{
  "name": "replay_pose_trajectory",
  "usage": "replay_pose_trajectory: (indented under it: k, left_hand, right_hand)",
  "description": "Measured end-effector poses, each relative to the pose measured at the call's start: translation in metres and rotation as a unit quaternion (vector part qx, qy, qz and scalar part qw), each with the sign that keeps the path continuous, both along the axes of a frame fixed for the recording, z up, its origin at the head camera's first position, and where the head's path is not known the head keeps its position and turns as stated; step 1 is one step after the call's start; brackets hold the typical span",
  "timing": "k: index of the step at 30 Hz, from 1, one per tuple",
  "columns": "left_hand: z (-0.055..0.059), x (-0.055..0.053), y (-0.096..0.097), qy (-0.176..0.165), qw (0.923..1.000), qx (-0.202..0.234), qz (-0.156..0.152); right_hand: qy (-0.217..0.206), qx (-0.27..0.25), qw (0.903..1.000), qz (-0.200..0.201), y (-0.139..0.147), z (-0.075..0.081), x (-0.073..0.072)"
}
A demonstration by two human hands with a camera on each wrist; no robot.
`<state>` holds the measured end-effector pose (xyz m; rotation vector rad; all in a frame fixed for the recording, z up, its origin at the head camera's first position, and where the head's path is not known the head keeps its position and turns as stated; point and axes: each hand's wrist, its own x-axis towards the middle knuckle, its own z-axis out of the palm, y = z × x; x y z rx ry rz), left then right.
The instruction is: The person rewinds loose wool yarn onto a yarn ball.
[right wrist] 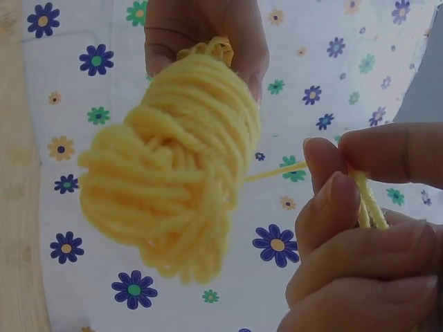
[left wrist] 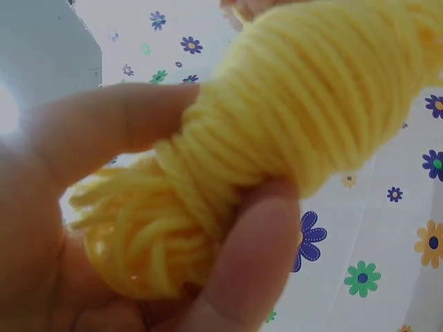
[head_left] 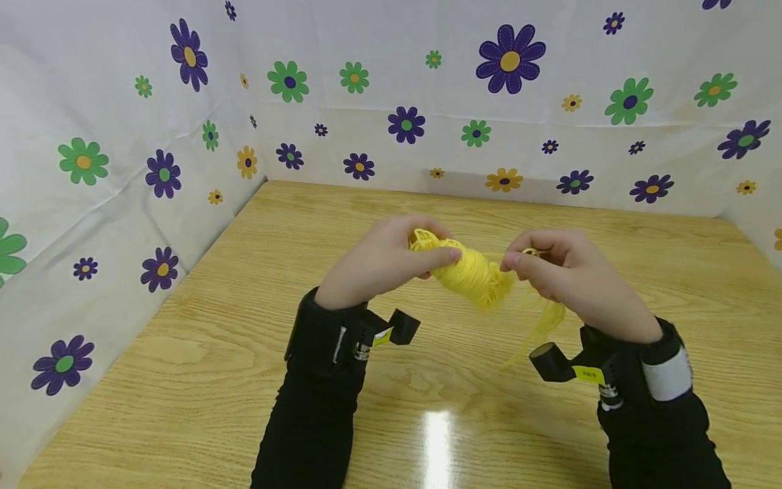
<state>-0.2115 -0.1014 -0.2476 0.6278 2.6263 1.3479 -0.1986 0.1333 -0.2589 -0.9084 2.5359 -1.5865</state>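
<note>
A skein of yellow yarn (head_left: 467,273) is held above the table by my left hand (head_left: 391,259), whose thumb and fingers grip one end of it. In the left wrist view the wound strands of the skein (left wrist: 304,90) run between the thumb and a finger. To its right, my right hand (head_left: 562,272) pinches a strand of yarn (right wrist: 277,171) between thumb and forefinger. That strand stretches from the skein to the pinch. Loose yarn (head_left: 548,322) hangs below the right hand, blurred in the head view.
The wooden table (head_left: 214,367) lies beneath both hands. A white cloth with printed flowers (head_left: 379,41) stands behind it and along the left side. Each wrist carries a black strap with a small camera (head_left: 404,327).
</note>
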Motion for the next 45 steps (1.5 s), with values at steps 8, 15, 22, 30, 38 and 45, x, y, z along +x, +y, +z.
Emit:
replay_pose_trajectory:
  k: [8,15,22,30,38,45]
  left_hand:
    - [0.0,0.0,0.004,0.019,0.9969,-0.004,0.076]
    - [-0.001,-0.002,0.004,0.04,0.991,0.032,0.124]
    - [-0.001,-0.003,0.006,0.043,0.9812,0.091,0.165]
    - [-0.003,-0.006,0.008,0.062,0.9661,0.163,0.19]
    - [-0.003,-0.005,0.008,0.058,0.9518,0.261,0.15]
    - [-0.001,-0.004,0.01,0.025,0.9379,0.333,0.093]
  right_hand:
    - [0.013,0.013,0.9998,-0.008,0.001,0.001,0.003]
    - [0.03,0.026,0.9992,-0.005,-0.002,0.003,0.006]
    - [0.041,0.032,0.9985,0.015,-0.006,0.003,0.008]
    - [0.05,0.024,0.9975,0.043,-0.011,0.002,0.008]
    - [0.05,0.031,0.9951,0.08,-0.017,-0.002,0.006]
    - [0.032,0.043,0.9936,0.099,-0.02,-0.005,0.004]
